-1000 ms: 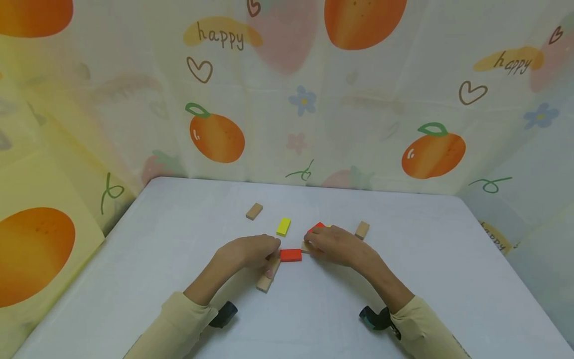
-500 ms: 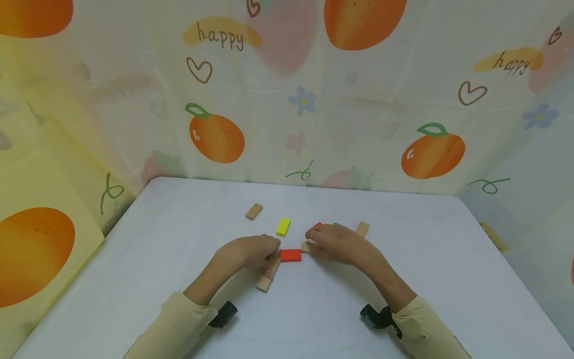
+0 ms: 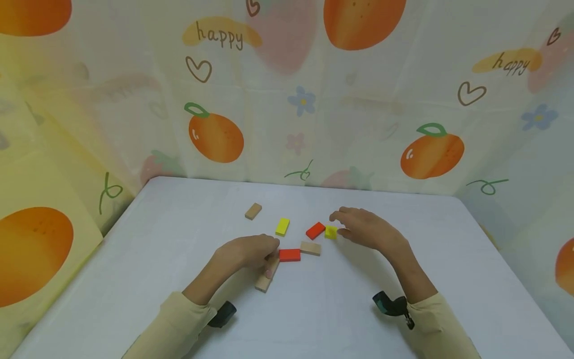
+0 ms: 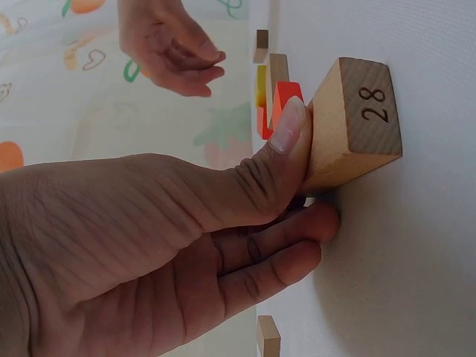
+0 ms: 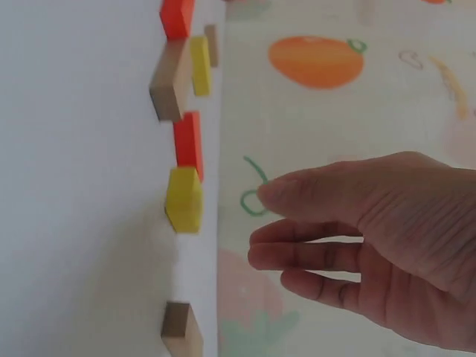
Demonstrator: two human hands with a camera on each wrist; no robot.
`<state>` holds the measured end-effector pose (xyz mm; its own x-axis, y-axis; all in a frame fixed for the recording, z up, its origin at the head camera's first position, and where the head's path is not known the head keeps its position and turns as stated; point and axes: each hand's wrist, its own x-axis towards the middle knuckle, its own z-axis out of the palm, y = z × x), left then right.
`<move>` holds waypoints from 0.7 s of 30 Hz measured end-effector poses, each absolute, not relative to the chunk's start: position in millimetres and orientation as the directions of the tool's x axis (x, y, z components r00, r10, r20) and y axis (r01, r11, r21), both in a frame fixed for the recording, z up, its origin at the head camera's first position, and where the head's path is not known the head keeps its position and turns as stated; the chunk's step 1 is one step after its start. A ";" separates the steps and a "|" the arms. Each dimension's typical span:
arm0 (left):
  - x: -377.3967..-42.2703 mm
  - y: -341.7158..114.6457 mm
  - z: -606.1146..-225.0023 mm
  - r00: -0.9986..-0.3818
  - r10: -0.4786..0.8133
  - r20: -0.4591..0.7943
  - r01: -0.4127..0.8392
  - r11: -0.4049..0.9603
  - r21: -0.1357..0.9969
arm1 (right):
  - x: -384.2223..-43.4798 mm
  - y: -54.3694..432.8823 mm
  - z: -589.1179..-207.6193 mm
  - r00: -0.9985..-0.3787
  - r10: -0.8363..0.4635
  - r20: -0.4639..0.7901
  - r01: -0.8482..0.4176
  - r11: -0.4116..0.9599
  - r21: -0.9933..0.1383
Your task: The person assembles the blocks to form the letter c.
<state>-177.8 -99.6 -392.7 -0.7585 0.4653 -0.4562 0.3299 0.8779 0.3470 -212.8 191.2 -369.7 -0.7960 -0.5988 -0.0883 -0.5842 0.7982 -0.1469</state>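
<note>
The left hand [image 3: 248, 251] grasps a numbered block [image 4: 372, 111] resting on the table [image 3: 170, 239], with a far block [image 3: 253, 211] lying beyond. Next come a flat yellow block [image 3: 282, 227], a near red block [image 3: 289, 255] just beside the grasping fingers, a plain block [image 3: 310, 249], a tilted red block [image 3: 316, 230] and a second yellow block [image 3: 330, 232]. The right hand [image 3: 365, 228] hovers beside that last one, fingers loose and released.

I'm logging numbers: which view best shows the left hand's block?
The left wrist view: there the block is large and its end plainly reads 28. The head view shows it small, partly covered by the left hand; the right wrist view lacks it.
</note>
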 end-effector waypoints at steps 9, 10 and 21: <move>-177.0 -98.7 -393.1 -0.764 0.452 -0.460 0.323 0.886 0.333 | -222.3 218.1 -376.7 -0.850 -0.491 -0.188 -0.456 0.867 -0.200; -177.2 -98.7 -393.8 -0.765 0.451 -0.460 0.324 0.886 0.331 | -223.5 219.7 -378.7 -0.847 -0.493 -0.197 -0.459 0.867 -0.195; -180.9 -99.8 -396.9 -0.764 0.458 -0.455 0.340 0.885 0.319 | -231.3 231.2 -391.3 -0.831 -0.527 -0.181 -0.520 0.850 -0.087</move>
<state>-180.9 -99.8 -396.9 -0.7641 0.4577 -0.4545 0.3404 0.8846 0.3187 -231.3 231.2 -391.3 -0.8305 -0.5267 -0.1810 -0.5200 0.8498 -0.0866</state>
